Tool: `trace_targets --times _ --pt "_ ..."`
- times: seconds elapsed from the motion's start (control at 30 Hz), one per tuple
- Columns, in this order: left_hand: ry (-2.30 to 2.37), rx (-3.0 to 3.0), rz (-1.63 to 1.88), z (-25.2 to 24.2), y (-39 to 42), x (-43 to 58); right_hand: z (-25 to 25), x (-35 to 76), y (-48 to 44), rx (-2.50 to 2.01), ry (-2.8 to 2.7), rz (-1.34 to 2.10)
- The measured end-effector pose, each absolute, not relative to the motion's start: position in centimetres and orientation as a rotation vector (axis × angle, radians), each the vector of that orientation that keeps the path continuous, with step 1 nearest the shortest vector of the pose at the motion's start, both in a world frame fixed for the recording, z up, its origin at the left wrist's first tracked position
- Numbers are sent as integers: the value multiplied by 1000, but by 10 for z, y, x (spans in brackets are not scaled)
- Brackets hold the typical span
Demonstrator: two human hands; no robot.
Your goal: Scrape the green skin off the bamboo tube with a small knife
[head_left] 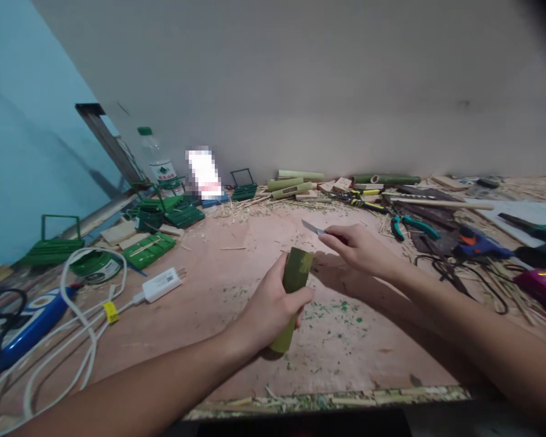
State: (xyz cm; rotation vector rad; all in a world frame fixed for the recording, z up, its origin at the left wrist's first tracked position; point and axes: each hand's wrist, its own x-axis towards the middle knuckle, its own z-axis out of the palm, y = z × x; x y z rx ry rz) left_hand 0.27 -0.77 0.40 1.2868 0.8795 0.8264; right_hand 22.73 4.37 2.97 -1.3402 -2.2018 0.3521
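Apparently between shaving strokes: left hand (273,306) grips bamboo tube (296,271) toward the worktop's (200,340) near edge, right hand (353,244) pinches knife (311,227); resuming calls for blade contact.

1. A small workshop for handcraft in bamboo and wood, it seems: the bench (218,276) is littered with shavings (239,209) and splinters
2. Far side: cut bamboo tubes (284,184) and wood offcuts (343,184) along a plain wall (300,91)
3. Right: teal-handled pliers (416,227), a blue-and-orange tool (478,244) and scattered thin sticks (505,292)
4. Left: small green slatted pieces (152,249) that look handmade
5. Middle: a knife (311,227) and a bamboo piece (295,273) in two bare hands (270,303)
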Motion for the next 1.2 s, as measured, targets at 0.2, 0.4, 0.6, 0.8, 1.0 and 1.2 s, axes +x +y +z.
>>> trace_targets --times 0.2,0.4,0.6,0.8,1.0,1.2 --pt "898 1258 876 1 2 2 34 223 35 -1282 -2195 341" --pt "901 1242 889 -4 6 1 32 217 24 -1092 -2339 441" --pt "884 1248 903 -5 7 1 29 213 21 -1054 -2390 517" --pt "901 1293 921 -9 6 0 32 211 19 -1037 -2420 524" --pt "928 1333 923 -8 8 -1 30 209 21 -1078 -2397 447" --pt "886 1379 869 3 5 -3 26 223 41 -1274 -2129 277"
